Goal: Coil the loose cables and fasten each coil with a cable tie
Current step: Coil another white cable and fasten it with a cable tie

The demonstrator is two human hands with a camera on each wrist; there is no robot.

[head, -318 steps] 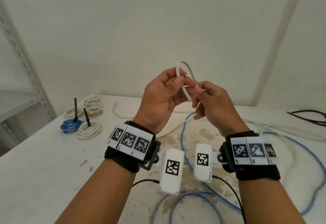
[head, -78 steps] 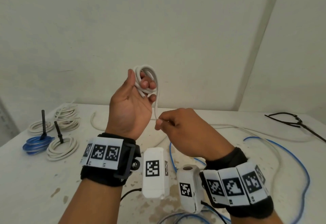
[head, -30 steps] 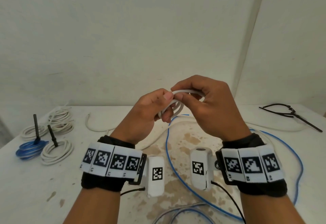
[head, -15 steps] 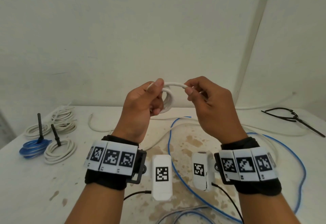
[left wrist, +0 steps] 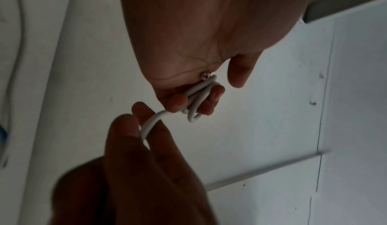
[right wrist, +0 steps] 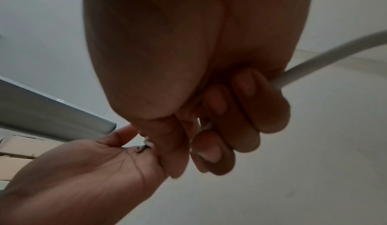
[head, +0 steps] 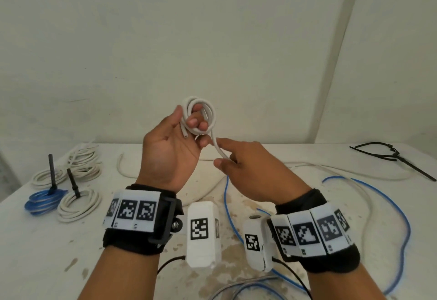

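Note:
A small coil of white cable (head: 199, 113) is looped round the fingers of my raised left hand (head: 189, 122), palm turned toward me; the cable's cut end pokes out by the thumb. In the left wrist view the coil (left wrist: 199, 99) sits between the curled fingers. From the coil a white tail (head: 218, 150) drops to my right hand (head: 222, 155), just below and to the right. That hand pinches the tail between thumb and fingers, and in the right wrist view the fingers (right wrist: 247, 112) curl round the cable (right wrist: 314, 69). The rest trails over the table (head: 35, 252).
Tied coils lie at the far left: a blue one (head: 43, 201) and a white one (head: 78, 202) with black ties upright, more white coils (head: 82, 165) behind. A loose blue cable (head: 378, 200) curves across the right side. Black cable ties (head: 390, 155) lie back right.
Both hands were together on the coil at chest height. Now the left hand has lifted and turned palm toward me with the coil, and the right hand has slid down along the tail.

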